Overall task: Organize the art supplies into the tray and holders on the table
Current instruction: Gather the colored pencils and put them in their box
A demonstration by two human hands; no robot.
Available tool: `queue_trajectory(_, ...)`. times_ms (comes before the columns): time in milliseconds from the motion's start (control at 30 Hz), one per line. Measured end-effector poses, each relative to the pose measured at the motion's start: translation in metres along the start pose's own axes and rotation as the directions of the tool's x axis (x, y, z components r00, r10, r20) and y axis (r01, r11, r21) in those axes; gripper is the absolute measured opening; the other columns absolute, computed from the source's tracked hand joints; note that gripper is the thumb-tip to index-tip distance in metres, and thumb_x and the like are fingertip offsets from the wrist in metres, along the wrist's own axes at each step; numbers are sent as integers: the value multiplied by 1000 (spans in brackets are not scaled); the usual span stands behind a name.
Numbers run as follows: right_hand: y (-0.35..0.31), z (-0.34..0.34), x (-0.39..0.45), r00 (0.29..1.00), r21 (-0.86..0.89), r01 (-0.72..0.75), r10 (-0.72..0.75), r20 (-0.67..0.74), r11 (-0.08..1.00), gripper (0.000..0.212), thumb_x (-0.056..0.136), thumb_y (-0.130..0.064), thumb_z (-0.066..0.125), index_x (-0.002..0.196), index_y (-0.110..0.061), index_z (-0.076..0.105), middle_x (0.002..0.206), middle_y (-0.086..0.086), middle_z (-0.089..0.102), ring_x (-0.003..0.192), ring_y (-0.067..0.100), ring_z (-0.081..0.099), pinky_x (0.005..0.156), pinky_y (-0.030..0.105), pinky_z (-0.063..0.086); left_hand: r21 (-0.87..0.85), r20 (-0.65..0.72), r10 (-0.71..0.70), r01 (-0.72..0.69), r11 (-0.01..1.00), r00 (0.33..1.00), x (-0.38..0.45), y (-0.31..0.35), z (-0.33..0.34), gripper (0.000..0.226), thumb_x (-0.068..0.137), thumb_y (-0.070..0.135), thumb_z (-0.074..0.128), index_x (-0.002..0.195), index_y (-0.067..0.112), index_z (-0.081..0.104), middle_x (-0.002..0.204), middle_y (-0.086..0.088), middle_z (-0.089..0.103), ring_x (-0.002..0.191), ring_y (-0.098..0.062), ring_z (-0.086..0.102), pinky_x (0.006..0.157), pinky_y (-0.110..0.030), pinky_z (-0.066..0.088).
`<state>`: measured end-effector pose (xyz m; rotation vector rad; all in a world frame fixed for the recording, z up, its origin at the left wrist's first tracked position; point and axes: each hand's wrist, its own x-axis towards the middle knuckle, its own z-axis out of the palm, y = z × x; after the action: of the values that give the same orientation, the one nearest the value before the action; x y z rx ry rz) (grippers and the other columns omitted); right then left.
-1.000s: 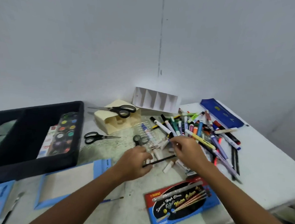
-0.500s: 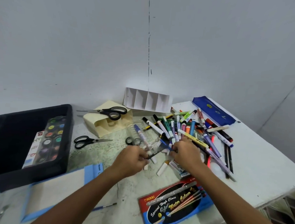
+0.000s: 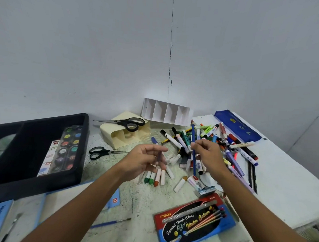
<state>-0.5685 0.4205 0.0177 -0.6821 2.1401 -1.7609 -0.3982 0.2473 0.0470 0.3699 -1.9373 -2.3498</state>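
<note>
Step in hand, by the look of it: carry the long blue pencil (image 3: 193,151) to a holder. Gripped now by right hand (image 3: 207,156), thumb and fingers pinching mid-shaft, pencil near upright, sharpened tip up, lower end hanging just above the marker clutter.

To do it well: keep pinch at mid-shaft so no swing; lift clear of the heap of mixed felt markers & pens (image 3: 218,141) before travelling, else loose caps get dragged. Aim for a slot of the white cardboard divided holder (image 3: 166,112), just behind the heap against the wall. Open face tilted toward camera, so prob. feed the pencil in lengthwise, not drop from above. Cream plastic pen holder (image 3: 121,135) lies on its side w/ black-handled scissors (image 3: 129,123) resting on top; would need righting first, so less handy.

Left hand (image 3: 144,160) raised beside right, fingers loosely curled, something slim & purplish blurred at the fingertips; can't tell if held or only behind it. Short white-wrapped oil pastels (image 3: 157,177) on the table just below that hand.

Black fabric tray (image 3: 80,154) well off to the left, round-pan watercolour palette (image 3: 67,149) already inside. Second, smaller black scissors (image 3: 100,152) between tray and left hand, flat on the speckled table (image 3: 133,202). Red & blue water colour box (image 3: 194,221) near edge, below right forearm.
</note>
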Motion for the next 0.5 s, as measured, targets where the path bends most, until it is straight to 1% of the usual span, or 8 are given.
queue_trajectory(67,-5,0,-3,1000,79,-8,7,14,997,20,94,-12,62,74,-11,69,73,7,68,67,14,63,67,31,56,122,-83,112,-101,987,990,1,2,3,26,87,-5,60,110,4,67,76,-8,67,56,-17,62,44,-20,39)
queue_trajectory(133,-12,2,-9,998,153,-30,22,58,988,20,94,-11,60,77,-10,69,75,10,69,72,24,66,70,34,59,208,-179,208,-169,963,962,3,4,7,24,81,18,69,101,6,73,65,-5,60,48,-13,48,47,-20,39)
queue_trajectory(167,-15,4,-13,995,188,-51,34,93,981,18,95,-11,59,79,-8,69,76,11,70,75,28,66,72,37,60,246,-212,247,-193,950,946,5,5,9,30,80,28,69,97,4,75,65,-6,59,52,-14,48,53,-20,43)
queue_trajectory(233,-20,12,-22,985,226,-95,59,160,970,16,95,-11,59,85,-3,69,80,13,72,80,32,68,77,43,59,287,-244,289,-216,933,926,7,4,13,37,80,37,66,95,5,76,82,-4,72,73,-14,65,70,-18,51)
queue_trajectory(300,-23,24,-31,975,230,-136,88,206,964,16,94,-13,60,90,-2,70,87,15,74,86,33,71,81,42,59,228,-252,267,-211,951,930,11,-1,19,31,83,34,65,98,11,77,96,2,76,93,-4,69,77,-14,51)
queue_trajectory(333,-24,31,-36,968,249,-161,103,229,955,16,94,-14,60,93,-1,70,90,16,74,87,33,71,82,42,59,187,-260,237,-192,963,936,13,-4,22,26,87,30,64,99,11,76,96,2,76,93,-3,69,77,-14,51)
queue_trajectory(400,-26,45,-46,956,298,-211,133,262,931,17,95,-14,59,96,-2,70,91,18,74,86,35,72,79,42,59,87,-284,172,-153,984,943,16,-12,30,22,92,24,62,94,7,76,88,-2,76,81,-4,69,70,-16,51)
queue_trajectory(500,-25,59,-58,949,389,-276,185,256,879,18,97,-15,58,94,-6,72,86,20,73,75,34,72,66,38,57,8,-304,99,-101,995,948,17,-20,36,26,94,23,60,91,3,75,81,-6,74,74,-12,67,64,-22,52)
